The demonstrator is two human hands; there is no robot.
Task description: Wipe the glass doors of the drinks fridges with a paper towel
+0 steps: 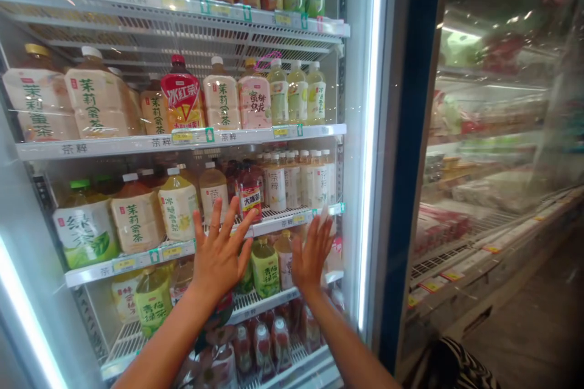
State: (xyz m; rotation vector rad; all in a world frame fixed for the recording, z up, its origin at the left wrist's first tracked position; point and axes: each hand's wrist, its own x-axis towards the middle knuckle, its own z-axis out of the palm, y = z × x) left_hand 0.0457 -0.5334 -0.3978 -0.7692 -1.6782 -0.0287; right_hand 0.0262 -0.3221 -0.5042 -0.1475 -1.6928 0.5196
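Observation:
Both my hands are raised in front of an open drinks cooler. My left hand (219, 250) is open with its fingers spread, palm toward the shelves, in front of a small bottle with a red label (249, 194). My right hand (314, 253) is also open with straight fingers, just right of a green-labelled bottle (265, 267) and near the shelf edge (292, 216). Neither hand holds anything. Whether they touch the bottles I cannot tell.
Wire shelves carry several rows of tea bottles, large ones (98, 97) at left and small ones (296, 94) at right. The cooler's frame (408, 158) stands at right. Beyond it is an open chilled case (493, 194) with packaged goods.

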